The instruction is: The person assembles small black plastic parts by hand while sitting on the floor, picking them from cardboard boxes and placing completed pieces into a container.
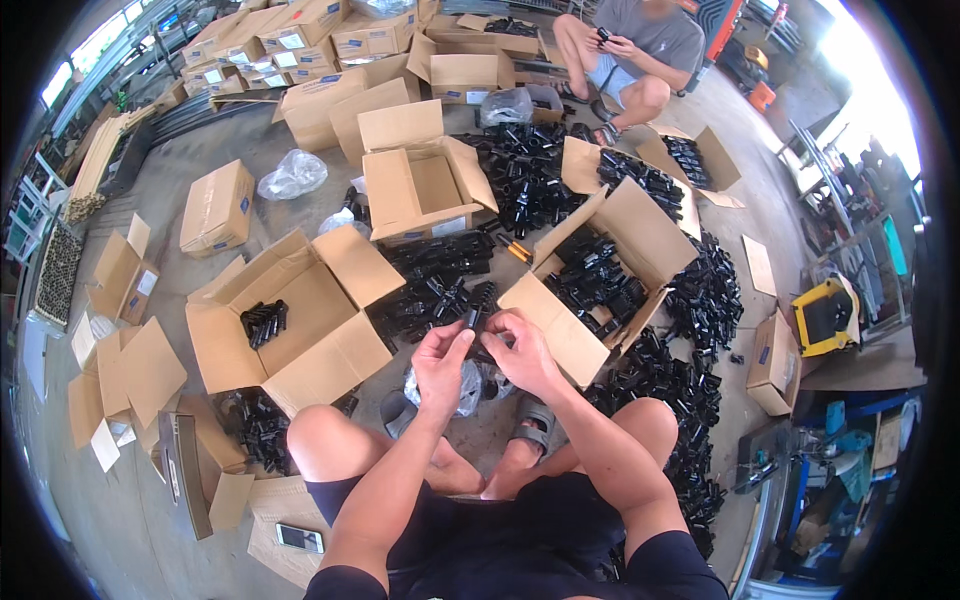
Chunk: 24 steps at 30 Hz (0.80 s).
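Observation:
In front of my knees, my left hand [441,364] pinches a small black tubular part [473,318] upright between thumb and fingertips. Close beside it, my right hand [519,352] has its fingers bent and drawn together near the part's lower end; what they grip is too small to make out. Beyond my hands lies a heap of similar black parts [435,262]. An open cardboard box [310,335] at the left holds a small cluster of them. Another open box [630,225] at the right is filled much higher with black parts.
More black parts [690,390] spread along my right side. Beyond stand an empty-looking open box [420,185] and stacked cartons [300,40]. A phone [299,538] lies on cardboard at my left. Across the heap, a seated person [640,50] holds a dark part. A yellow-framed object [826,318] stands right.

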Each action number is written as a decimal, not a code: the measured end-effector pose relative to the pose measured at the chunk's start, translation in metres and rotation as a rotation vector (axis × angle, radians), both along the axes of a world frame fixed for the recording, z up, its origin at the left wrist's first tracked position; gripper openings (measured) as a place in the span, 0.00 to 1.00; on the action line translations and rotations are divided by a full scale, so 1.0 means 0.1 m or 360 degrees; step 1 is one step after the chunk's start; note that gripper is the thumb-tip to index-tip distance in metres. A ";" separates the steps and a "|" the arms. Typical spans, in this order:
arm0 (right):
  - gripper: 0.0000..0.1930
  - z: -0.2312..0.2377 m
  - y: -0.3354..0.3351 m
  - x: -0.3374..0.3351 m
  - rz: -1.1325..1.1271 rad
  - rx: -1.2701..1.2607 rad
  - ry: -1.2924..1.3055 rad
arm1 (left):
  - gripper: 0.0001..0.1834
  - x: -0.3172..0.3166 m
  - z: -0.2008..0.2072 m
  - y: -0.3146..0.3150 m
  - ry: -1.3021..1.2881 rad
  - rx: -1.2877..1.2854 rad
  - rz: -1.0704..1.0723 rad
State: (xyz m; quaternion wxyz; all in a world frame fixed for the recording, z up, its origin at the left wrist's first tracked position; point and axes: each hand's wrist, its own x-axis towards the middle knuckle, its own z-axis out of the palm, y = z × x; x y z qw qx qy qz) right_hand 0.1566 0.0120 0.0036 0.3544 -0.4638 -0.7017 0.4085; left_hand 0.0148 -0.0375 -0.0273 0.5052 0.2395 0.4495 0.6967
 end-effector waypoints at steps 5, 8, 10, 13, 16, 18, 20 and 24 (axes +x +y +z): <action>0.07 0.02 -0.03 -0.09 -0.0021 -0.0081 0.0104 | 0.09 -0.06 0.01 -0.03 -0.0033 0.0028 0.0057; 0.07 0.02 -0.02 -0.09 -0.0007 0.0038 0.0150 | 0.09 -0.07 0.02 -0.03 0.0072 0.0019 0.0036; 0.07 0.00 -0.02 -0.09 -0.0030 0.0083 0.0132 | 0.09 -0.06 0.03 -0.03 0.0062 0.0006 0.0037; 0.07 0.04 -0.03 -0.08 -0.0045 -0.0051 0.0079 | 0.09 -0.06 0.02 -0.05 0.0083 0.0004 0.0051; 0.07 0.03 -0.04 -0.07 -0.0026 -0.0040 0.0189 | 0.08 -0.05 0.05 -0.02 0.0069 0.0024 0.0053; 0.07 0.02 -0.04 -0.07 -0.0053 -0.0027 0.0145 | 0.08 -0.04 0.05 -0.04 0.0046 -0.0007 0.0027; 0.07 0.02 -0.03 -0.06 -0.0057 -0.0028 0.0131 | 0.08 -0.03 0.04 -0.04 0.0092 -0.0028 0.0046; 0.07 0.03 -0.02 -0.08 -0.0039 -0.0053 0.0150 | 0.08 -0.06 0.07 -0.01 0.0096 -0.0017 0.0034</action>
